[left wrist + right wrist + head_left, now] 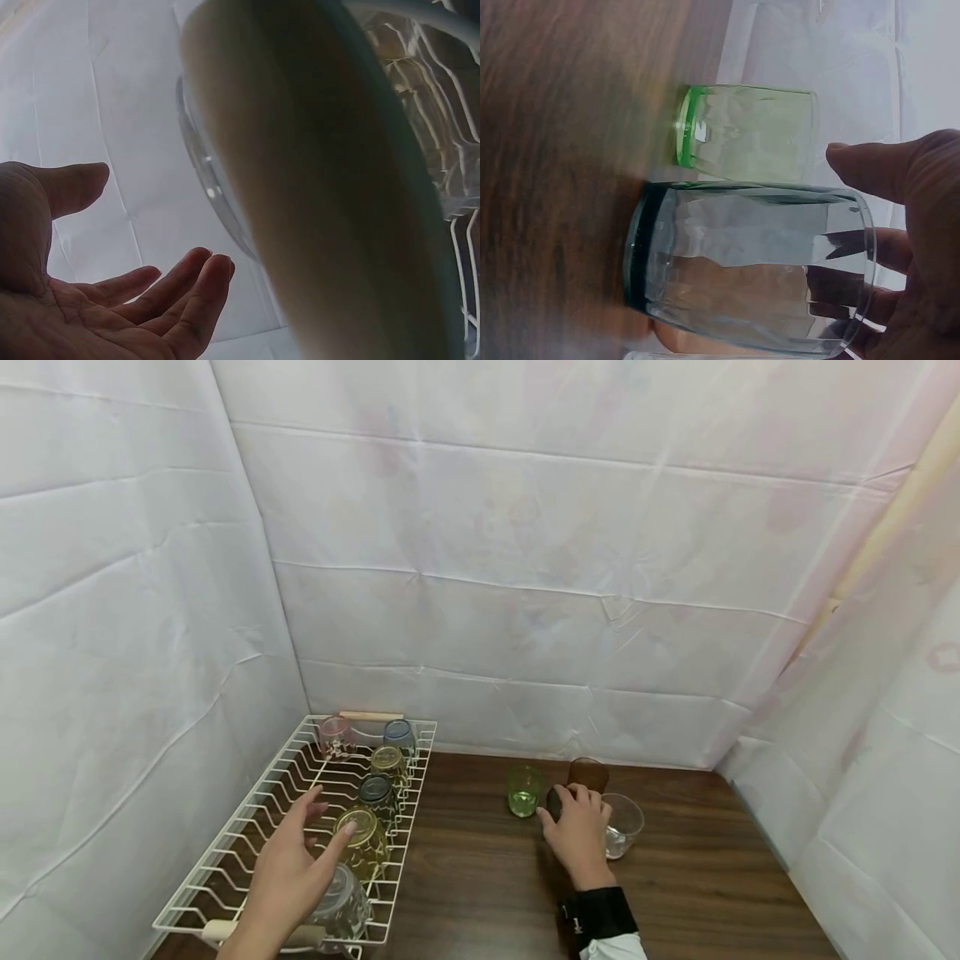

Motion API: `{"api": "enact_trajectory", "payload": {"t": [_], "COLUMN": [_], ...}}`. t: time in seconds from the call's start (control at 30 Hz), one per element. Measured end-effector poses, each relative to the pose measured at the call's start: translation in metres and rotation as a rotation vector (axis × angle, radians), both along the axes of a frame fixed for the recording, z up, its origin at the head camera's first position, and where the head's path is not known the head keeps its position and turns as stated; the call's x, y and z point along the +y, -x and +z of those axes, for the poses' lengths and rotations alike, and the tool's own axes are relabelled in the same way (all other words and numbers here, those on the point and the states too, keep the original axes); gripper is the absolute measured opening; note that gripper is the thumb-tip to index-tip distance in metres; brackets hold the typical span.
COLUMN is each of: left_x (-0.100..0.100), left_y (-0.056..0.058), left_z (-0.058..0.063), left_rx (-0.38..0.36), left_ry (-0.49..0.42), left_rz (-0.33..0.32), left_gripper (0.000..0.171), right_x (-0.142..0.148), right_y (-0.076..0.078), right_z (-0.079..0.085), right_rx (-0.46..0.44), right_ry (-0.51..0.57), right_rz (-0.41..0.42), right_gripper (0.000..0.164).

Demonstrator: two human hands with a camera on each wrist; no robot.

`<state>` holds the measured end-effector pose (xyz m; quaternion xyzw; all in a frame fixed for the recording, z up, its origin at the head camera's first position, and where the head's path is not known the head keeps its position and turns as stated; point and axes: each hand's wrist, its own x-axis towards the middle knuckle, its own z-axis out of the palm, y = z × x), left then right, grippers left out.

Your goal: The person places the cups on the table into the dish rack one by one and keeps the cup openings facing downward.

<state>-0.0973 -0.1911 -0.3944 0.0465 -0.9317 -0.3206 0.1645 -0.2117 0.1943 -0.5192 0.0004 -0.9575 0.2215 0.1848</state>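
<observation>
My right hand [579, 835] reaches over a smoky blue-grey glass [735, 232] standing upright on the table. In the right wrist view its thumb is spread away from the glass, while the other fingers lie along the far side near the rim. A green glass [524, 793] stands to the left, a brown glass [588, 772] behind, and a clear glass [624, 828] to the right. My left hand [291, 868] hovers above the white wire rack [225, 852], fingers spread and holding nothing. Beside it in the rack are an upturned yellow glass [362, 839] and a clear glass [343, 902].
Farther back in the rack are upturned dark [378, 797], amber [388, 764], blue [401, 737] and pink glasses [336, 737]. The rack's near wooden handle [300, 180] looms blurred in the left wrist view. White cloth walls [525, 568] enclose the brown wooden table [480, 877].
</observation>
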Motion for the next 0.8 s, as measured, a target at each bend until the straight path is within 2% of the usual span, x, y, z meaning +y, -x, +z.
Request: {"api": "enact_trajectory", "payload": {"t": [0.2, 0.37, 0.5, 0.8], "left_x": [-0.0041, -0.0044, -0.0037, -0.0046], "left_y": [-0.0031, -0.0038, -0.0039, -0.0068], "left_z": [-0.0022, -0.0027, -0.0027, -0.0049], "left_rx": [-0.009, 0.004, -0.017, 0.01], "left_ry": [-0.02, -0.025, -0.035, -0.044], "left_rz": [0.006, 0.006, 0.008, 0.001], "left_gripper": [0.079, 0.078, 0.079, 0.077], "right_x": [0.0025, 0.0032, 0.003, -0.0004], "right_y": [-0.0006, -0.0015, -0.0009, -0.0009], "right_z": [-0.0016, -0.0007, -0.0015, -0.0021], "right_rx": [-0.016, -0.03, -0.046, -0.025], "right_ry": [-0.009, -0.027, -0.049, -0.041], "right_rz": [-0.008, -0.003, -0.007, -0.01], "right_gripper": [0.055, 0.063, 0.067, 0.057]}}
